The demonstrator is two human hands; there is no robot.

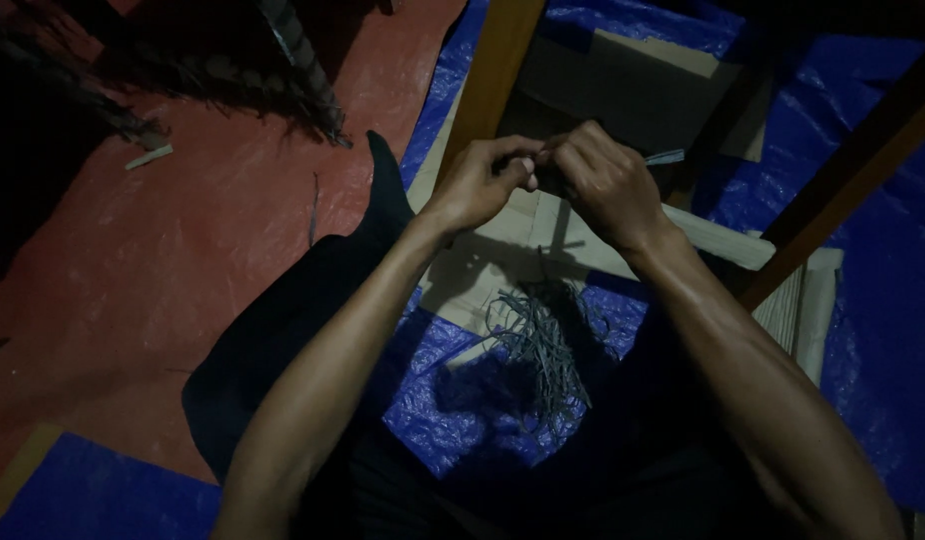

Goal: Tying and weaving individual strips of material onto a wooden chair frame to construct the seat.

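here, two hands pinch a thin strip above a loose bundle

here the left hand (pixel 478 185) and the right hand (pixel 603 180) meet just in front of a slanted wooden post (pixel 493 70), knuckles nearly touching. the fingers (pixel 518 160) of the left hand are pressed together, pinching something small and dark between the two hands; the light is too dim to tell exactly what it is. the right hand's fingers are curled shut around a thin grey strip (pixel 666 157), whose flat end pokes out to the right of the knuckles, away from the post.

below the hands, further from the post and toward the person, a loose bundle of grey strips (pixel 548 350) fans out over a blue tarp (pixel 883 330). pale wooden boards (pixel 723 240) lie under the hands, right of the post's foot. a second wooden beam (pixel 843 170) slants well to the right of the post. left of the post, a red sheet (pixel 183 250) covers the floor, with a dark braided length (pixel 303 70) lying across its top and a small pale scrap (pixel 148 156) near it. black cloth (pixel 293 330) runs beside the left forearm.
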